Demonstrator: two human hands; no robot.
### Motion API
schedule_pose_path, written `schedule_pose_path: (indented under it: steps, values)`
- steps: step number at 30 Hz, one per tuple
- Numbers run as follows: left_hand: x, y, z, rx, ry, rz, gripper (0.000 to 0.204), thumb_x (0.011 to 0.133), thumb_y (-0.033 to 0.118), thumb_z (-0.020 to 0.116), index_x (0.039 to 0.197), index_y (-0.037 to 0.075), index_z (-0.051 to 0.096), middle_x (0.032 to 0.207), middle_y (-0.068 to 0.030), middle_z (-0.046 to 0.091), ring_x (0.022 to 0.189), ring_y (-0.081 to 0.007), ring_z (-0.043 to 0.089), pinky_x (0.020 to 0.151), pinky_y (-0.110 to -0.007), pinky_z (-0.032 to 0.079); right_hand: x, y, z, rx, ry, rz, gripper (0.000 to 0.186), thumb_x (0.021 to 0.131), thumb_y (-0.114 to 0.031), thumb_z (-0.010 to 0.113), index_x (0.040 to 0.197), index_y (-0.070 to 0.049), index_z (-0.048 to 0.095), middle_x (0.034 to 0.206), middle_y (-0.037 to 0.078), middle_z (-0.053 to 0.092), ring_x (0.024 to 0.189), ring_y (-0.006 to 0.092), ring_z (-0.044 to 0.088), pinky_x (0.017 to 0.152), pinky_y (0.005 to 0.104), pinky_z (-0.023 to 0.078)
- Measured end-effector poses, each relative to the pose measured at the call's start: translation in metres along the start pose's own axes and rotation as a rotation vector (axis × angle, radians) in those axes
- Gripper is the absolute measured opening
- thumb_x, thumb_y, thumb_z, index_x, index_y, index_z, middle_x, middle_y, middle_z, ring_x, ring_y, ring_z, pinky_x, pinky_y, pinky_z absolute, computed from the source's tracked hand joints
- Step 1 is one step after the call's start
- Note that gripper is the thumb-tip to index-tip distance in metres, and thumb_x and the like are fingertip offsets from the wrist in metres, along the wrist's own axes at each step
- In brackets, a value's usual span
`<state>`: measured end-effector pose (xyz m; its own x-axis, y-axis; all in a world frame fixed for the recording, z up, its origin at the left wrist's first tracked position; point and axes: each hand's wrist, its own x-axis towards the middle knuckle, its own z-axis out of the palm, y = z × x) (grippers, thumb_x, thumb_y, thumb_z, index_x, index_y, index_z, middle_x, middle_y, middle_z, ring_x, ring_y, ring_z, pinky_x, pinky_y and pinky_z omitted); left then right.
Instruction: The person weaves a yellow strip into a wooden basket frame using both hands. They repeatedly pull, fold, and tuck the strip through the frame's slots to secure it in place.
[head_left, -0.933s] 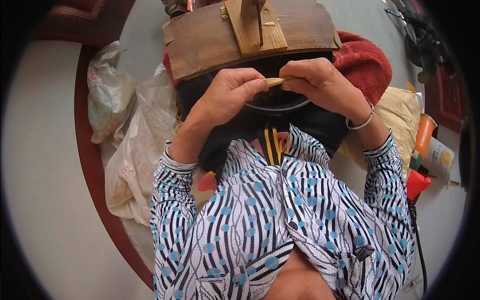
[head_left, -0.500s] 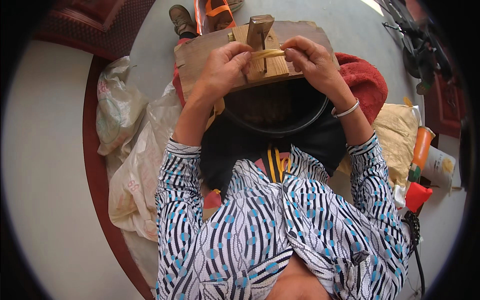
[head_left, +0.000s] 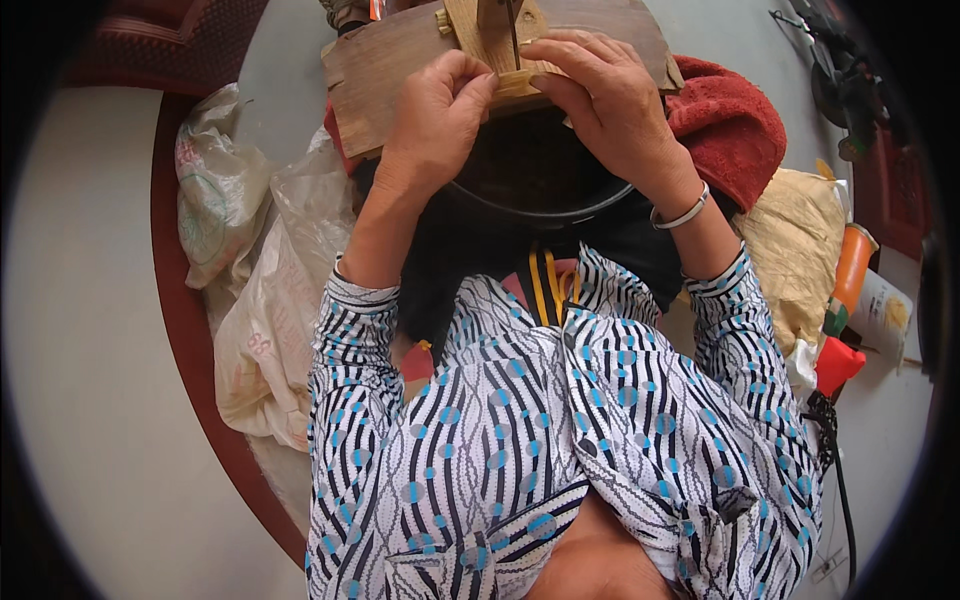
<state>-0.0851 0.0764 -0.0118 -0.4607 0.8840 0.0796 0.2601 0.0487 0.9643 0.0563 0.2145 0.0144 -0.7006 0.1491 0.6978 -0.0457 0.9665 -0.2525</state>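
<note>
A short, pale yellow strip (head_left: 514,84) spans the gap between my two hands, close to the near edge of a wooden board. My left hand (head_left: 436,120) pinches its left end between thumb and forefinger. At its right end is the thumb of my right hand (head_left: 612,105), whose forefinger reaches above it by a thin dark metal piece (head_left: 516,35). That metal piece stands against a wooden block (head_left: 466,25) fixed on the board (head_left: 385,80). What the strip is made of, I cannot tell.
Below the board sits a black bucket (head_left: 560,212), its inside dark. A red cloth (head_left: 728,135) lies on the right, near a tan sack (head_left: 790,250) and an orange tube (head_left: 852,268). Whitish plastic sacks (head_left: 265,350) lie to the left.
The board and bucket sit higher in the picture. Both hands have come to the board's near edge with the strip. My right forefinger has lifted away from the thumb.
</note>
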Motion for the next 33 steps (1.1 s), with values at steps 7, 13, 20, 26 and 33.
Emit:
schedule_pose_path:
  steps: [7, 13, 20, 26, 33]
  values:
    - [-0.025, 0.036, 0.008, 0.023, -0.129, -0.024, 0.022, 0.095, 0.019, 0.057, 0.088, -0.001, 0.064, 0.061, -0.0022, 0.058, 0.055, -0.0079, 0.053, 0.051, -0.023, 0.043, 0.01, -0.008, -0.014, 0.233, -0.139, 0.316, 0.013, 0.086, -0.009, 0.063, 0.078, 0.0, 0.06, 0.062, 0.02, 0.052, 0.055, 0.0266, 0.058, 0.054, 0.0385, 0.045]
    - [-0.007, 0.012, -0.011, 0.115, -0.135, 0.137, 0.016, 0.094, 0.013, 0.062, 0.103, 0.0, 0.065, 0.076, 0.0016, 0.061, 0.067, -0.0034, 0.05, 0.058, -0.019, 0.042, -0.023, -0.026, -0.034, 0.79, -0.804, 0.672, 0.02, 0.093, -0.016, 0.063, 0.084, 0.002, 0.067, 0.06, -0.005, 0.048, 0.055, 0.0032, 0.04, 0.047, 0.0223, 0.032]
    - [0.007, 0.119, 0.043, -0.556, -0.274, 0.284, 0.031, 0.095, 0.023, 0.058, 0.078, -0.002, 0.065, 0.06, -0.0058, 0.059, 0.056, -0.0126, 0.057, 0.051, -0.026, 0.044, 0.007, -0.051, -0.119, 1.476, -0.116, 0.318, 0.046, 0.099, -0.028, 0.051, 0.128, 0.009, 0.051, 0.089, 0.019, 0.066, 0.079, 0.0221, 0.066, 0.07, 0.0273, 0.053]
    - [-0.034, 0.07, 0.076, -0.494, -0.213, 0.231, 0.028, 0.089, 0.011, 0.064, 0.111, -0.004, 0.056, 0.088, -0.0092, 0.063, 0.08, -0.0151, 0.061, 0.072, -0.029, 0.051, -0.051, -0.033, -0.054, 0.543, 0.311, 0.507, 0.032, 0.096, -0.015, 0.055, 0.119, 0.007, 0.057, 0.112, 0.022, 0.064, 0.099, 0.0231, 0.064, 0.087, 0.031, 0.051]
    - [-0.076, 0.036, 0.055, -0.564, -0.262, -0.385, 0.016, 0.091, 0.008, 0.06, 0.101, -0.003, 0.058, 0.079, -0.0018, 0.061, 0.069, -0.0072, 0.055, 0.066, -0.026, 0.05, -0.069, -0.053, -0.012, 0.187, -0.019, 0.406, 0.019, 0.083, -0.013, 0.067, 0.102, -0.011, 0.069, 0.088, 0.001, 0.069, 0.067, 0.0165, 0.064, 0.059, 0.0276, 0.044]
